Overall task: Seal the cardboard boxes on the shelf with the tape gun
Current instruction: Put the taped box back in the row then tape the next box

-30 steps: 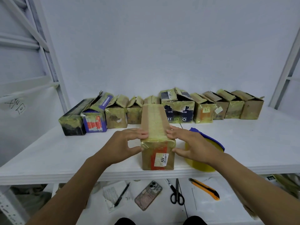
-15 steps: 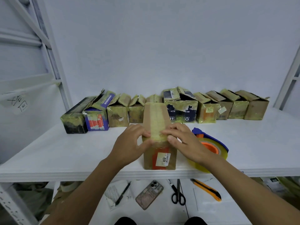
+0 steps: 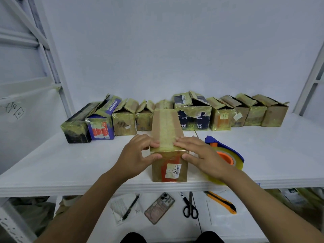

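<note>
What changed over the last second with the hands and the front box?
The left hand and right hand slid from the sides of the front box onto its taped top, met mid-strip, then parted; their fingers now press the near edge. The tape gun and back row of boxes stayed put.

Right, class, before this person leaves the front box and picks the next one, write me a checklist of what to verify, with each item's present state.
1. Tape strip runs along the top of the front box and over its near edge: ok.
2. Left hand and right hand press flat on that edge: ok.
3. Tape stuck down at the box's far end: cannot tell, out of sight.
4. Tape gun free and close: ok, it lies unheld on the shelf, right of the box.
5. Front box fully on the shelf: ok, though near the front edge.
6. Back row of boxes sealed: not ok, several flaps stand open.
</note>
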